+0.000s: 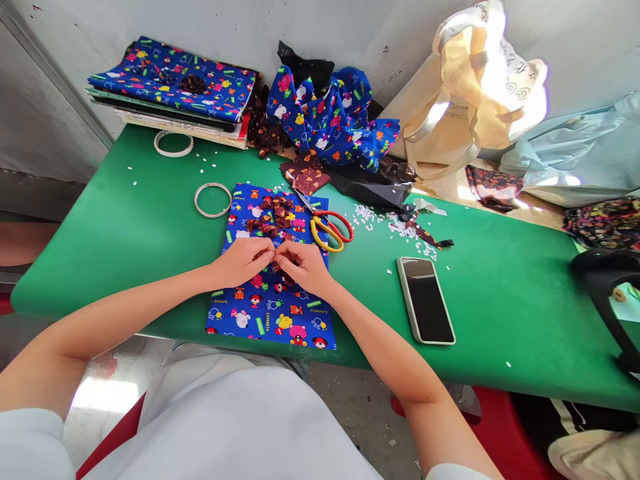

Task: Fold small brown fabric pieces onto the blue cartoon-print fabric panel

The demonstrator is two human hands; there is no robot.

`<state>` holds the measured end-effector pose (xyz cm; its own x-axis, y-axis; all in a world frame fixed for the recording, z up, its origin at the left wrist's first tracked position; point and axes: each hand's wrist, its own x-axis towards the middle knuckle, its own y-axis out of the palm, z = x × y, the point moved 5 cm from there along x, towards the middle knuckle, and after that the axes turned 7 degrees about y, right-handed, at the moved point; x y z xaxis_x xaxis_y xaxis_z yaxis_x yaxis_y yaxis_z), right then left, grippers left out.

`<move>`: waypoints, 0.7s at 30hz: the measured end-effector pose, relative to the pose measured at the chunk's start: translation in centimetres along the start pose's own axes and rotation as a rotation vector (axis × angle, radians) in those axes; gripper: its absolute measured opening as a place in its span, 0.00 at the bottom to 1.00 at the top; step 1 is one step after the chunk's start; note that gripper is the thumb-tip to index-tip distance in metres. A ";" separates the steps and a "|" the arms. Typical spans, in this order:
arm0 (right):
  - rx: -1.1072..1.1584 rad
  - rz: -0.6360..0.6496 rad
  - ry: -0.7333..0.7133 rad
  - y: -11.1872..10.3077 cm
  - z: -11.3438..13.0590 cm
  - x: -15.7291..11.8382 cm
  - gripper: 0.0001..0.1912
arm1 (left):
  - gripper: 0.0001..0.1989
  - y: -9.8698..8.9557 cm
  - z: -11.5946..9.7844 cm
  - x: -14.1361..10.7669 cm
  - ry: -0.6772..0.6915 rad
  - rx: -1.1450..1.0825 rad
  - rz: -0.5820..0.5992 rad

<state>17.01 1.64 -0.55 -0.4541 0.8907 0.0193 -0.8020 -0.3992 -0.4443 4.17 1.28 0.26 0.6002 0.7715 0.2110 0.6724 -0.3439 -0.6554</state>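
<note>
A blue patterned cloth [270, 320] lies flat near the front edge of the green table. Brown fabric pieces [273, 217] are bunched on its upper half. My left hand [246, 260] and my right hand [304, 267] meet fingertip to fingertip over the cloth, both pinched on a small brown fabric piece [275, 265], mostly hidden by the fingers. Scissors [331, 230] with red and yellow handles rest across the cloth's upper right corner, blades pointing up and left.
On the green table [510, 293] are a phone [427, 301], two tape rolls [173, 152] [197, 200] and white paper bits [367, 215]. Behind stand a cloth-topped stack [170, 80], crumpled blue fabric [325, 120] and a cream bag [440, 100].
</note>
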 end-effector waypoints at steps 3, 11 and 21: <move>-0.007 -0.006 -0.006 0.0 0.0 0.0 0.08 | 0.10 0.0 0.0 0.0 -0.009 0.002 -0.008; 0.018 -0.021 0.004 -0.1 0.0 -0.1 0.08 | 0.09 -0.3 -0.1 0.0 -0.095 -0.053 -0.036; 0.364 -0.087 0.160 -0.7 -0.8 0.4 0.12 | 0.08 -0.5 -0.3 0.1 -0.107 -0.118 -0.075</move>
<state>17.72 2.47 -0.97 -0.3356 0.9356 -0.1095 -0.9327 -0.3463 -0.1006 3.97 1.37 0.80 0.5009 0.8480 0.1732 0.7637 -0.3389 -0.5495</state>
